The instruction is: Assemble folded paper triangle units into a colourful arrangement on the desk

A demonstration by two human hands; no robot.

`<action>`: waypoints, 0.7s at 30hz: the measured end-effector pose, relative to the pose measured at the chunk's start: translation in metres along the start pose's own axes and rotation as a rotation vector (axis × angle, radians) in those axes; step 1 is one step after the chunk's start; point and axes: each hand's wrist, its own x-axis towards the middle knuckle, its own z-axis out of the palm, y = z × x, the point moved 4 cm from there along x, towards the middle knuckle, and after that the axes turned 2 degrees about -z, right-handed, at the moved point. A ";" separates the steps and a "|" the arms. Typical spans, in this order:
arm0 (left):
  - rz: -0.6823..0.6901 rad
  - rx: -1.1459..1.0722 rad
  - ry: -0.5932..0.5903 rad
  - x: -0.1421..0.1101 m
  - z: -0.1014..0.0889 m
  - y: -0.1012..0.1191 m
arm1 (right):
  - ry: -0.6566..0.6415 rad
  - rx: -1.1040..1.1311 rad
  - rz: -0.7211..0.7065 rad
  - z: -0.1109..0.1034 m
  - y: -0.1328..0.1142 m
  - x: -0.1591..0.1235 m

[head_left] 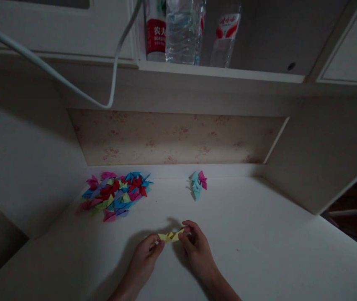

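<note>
A small folded yellow paper boat [170, 237] is stretched between my two hands, just above the white desk [247, 251]. My left hand [145, 255] pinches its left tip between thumb and fingers. At the other end, my right hand [197, 248] grips the right tip, with the index finger raised and bent behind it. Beyond my hands to the left lies a heap of folded paper pieces [115, 194] in red, blue, pink, green and purple. A few more folded pieces, light teal [196, 186] and magenta [202, 179], sit together near the back of the desk.
Side panels and a floral back wall [178, 138] enclose the desk. Overhead, a shelf holds clear plastic bottles [181, 33], one leaning [226, 35], and a red-labelled bottle [156, 35]. A white cable [71, 90] hangs in a loop at upper left.
</note>
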 end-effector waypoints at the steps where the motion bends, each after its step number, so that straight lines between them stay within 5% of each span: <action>1: 0.021 0.005 -0.011 0.002 0.000 -0.002 | -0.010 0.000 0.002 0.000 0.000 0.000; 10: -0.069 0.000 -0.006 -0.002 -0.001 0.006 | -0.120 -0.202 -0.035 0.001 -0.003 -0.003; 15: 0.023 0.000 -0.037 -0.002 0.001 0.009 | -0.104 -0.328 -0.085 -0.001 -0.014 -0.007; 21: 0.034 0.098 -0.028 0.003 -0.001 0.000 | -0.035 -0.583 -0.227 -0.042 -0.043 0.015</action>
